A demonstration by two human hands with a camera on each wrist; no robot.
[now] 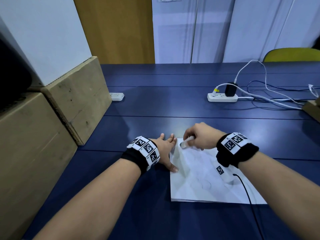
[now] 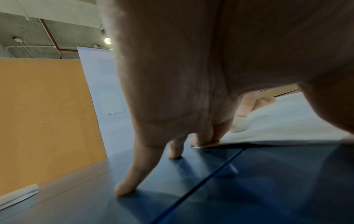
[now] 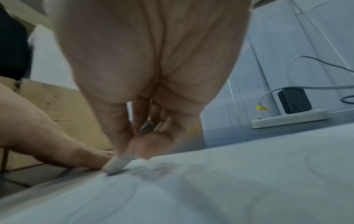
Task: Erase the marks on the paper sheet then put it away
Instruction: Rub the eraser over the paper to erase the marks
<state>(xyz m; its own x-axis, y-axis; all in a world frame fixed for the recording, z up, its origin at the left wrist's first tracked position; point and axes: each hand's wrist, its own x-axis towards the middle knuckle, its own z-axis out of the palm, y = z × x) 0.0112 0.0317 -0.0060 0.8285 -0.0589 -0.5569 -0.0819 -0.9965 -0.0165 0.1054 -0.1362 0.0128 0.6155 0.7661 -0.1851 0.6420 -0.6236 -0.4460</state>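
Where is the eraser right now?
In the head view the eraser is pinched in the right hand, its tip on the far left corner of the paper sheet, just right of the left hand.

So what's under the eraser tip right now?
The eraser, pinched by the right hand, presses its tip on the paper sheet near its far left corner. Any mark directly beneath the tip is covered.

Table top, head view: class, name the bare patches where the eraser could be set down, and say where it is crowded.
Bare blue table lies between the cardboard boxes and the loaded power strip; more lies nearside of the paper sheet. Crowded: the far right, with cables, and the sheet's far left corner, where the left hand and right hand work.
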